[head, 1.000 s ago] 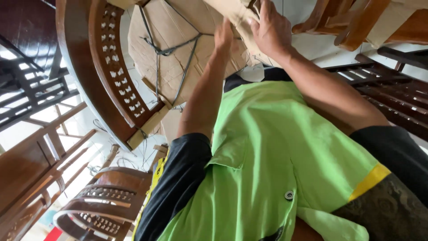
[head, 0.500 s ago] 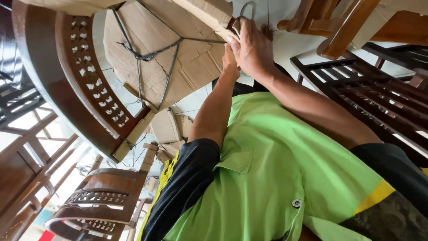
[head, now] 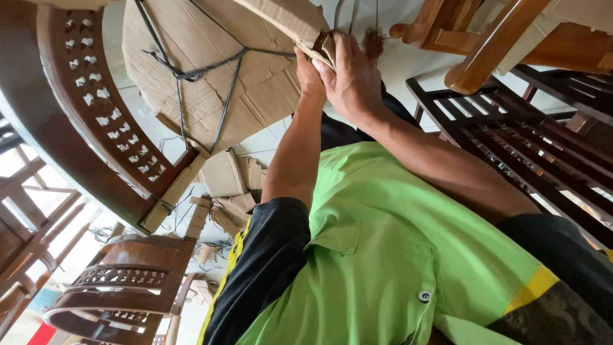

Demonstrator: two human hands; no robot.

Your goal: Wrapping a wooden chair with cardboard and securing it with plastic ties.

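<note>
A: Status on the hands?

B: Both are up at the same spot. The right hand (head: 354, 80) is closed over the end of a folded cardboard strip (head: 287, 19), fingers wrapped across the torn edge. The left hand (head: 308, 71) sits just behind it, touching the same cardboard end. It's mostly hidden by the right, so I can't tell how its fingers are set.

A: Where's the strip relative to the rest?

B: Top of the view, running from the upper middle down to the hands. It lies against a large round piece wrapped in cardboard (head: 211, 70), with dark cord (head: 223, 61) crossed over it and knotted near the middle. A few thin cords hang just above the right hand.

A: What's around it?

B: A curved dark wood frame with carved cut-outs (head: 102, 121) wraps the left side of the round piece. A second carved curved piece (head: 112, 287) sits lower left. Slatted dark wood furniture (head: 530, 147) is on the right, lighter wooden legs (head: 485, 45) top right. Loose cardboard scraps (head: 223, 179) lie on the pale floor between the frame and the person.

A: The person?

B: Green shirt (head: 383, 255) with black sleeves, both forearms raised towards the strip. The view is tilted, so orientation is hard to judge.
</note>
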